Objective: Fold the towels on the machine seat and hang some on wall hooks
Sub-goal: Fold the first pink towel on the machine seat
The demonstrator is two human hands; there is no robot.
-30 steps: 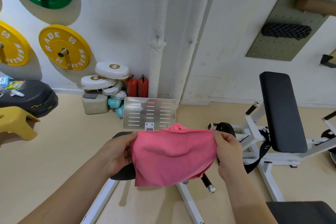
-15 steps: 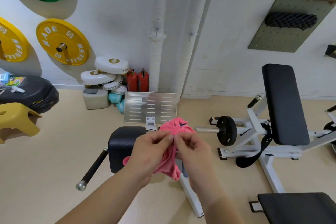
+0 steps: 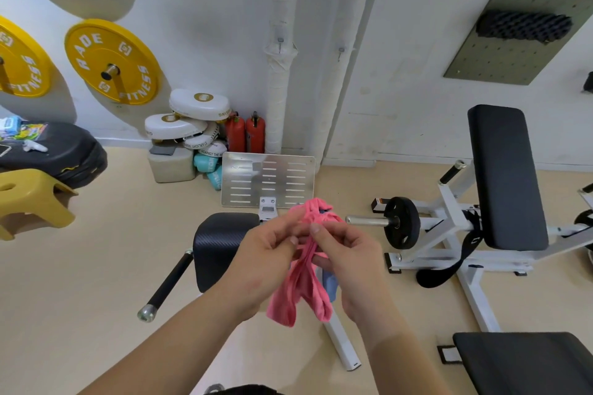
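Hands meet at the centre of the frame: my left hand [image 3: 271, 253] and right hand [image 3: 353, 256] are almost touching. Each pinches the gathered top of the pink towel [image 3: 301, 293] between thumb and fingertips. Neither is spread wide, and the fingers curl in close round the cloth.

The towel hangs bunched in a narrow drape below the pinch. Its lower folds dangle free in the air, just right of the black seat [image 3: 221, 240] and above the machine's white frame. It rests on nothing. I judge the edges are pressed together either to set a fold or to gather a corner for hanging, but I cannot tell which.

Both forearms rise from the bottom of the frame and converge, wrists turned slightly inward, palms roughly facing each other.

A scrap of pale blue cloth [image 3: 330, 282] shows behind the pink, low at centre. It may be another towel, but too much is hidden to say.

Two small hooks [image 3: 280, 41] sit on the white wall at upper centre, both bare. If hanging is the plan, I would have to lift well up toward them.
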